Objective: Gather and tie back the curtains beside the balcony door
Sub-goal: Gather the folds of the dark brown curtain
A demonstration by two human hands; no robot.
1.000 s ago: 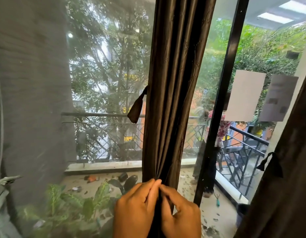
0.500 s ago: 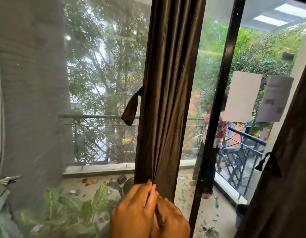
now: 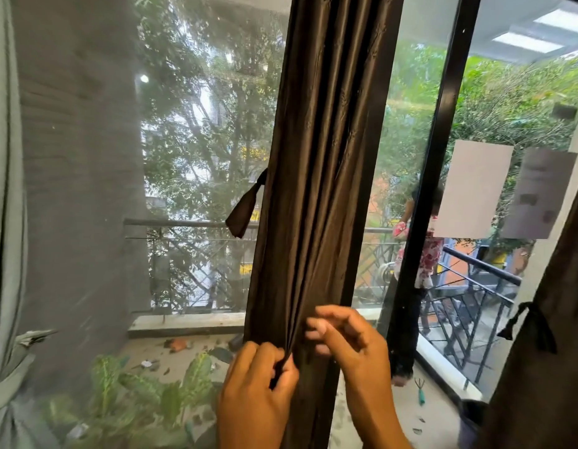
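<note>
Left hand (image 3: 255, 384) pinches gathered folds of brown curtain (image 3: 323, 176) — lower centre | right hand (image 3: 349, 338) — fingers loosely curled, holding nothing | tie-back strap (image 3: 244, 212) hangs left-centre.

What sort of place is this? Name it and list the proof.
Probably a home's room at a balcony door: brown curtain at the glass, black door frame, railing and potted plant outside.
</note>
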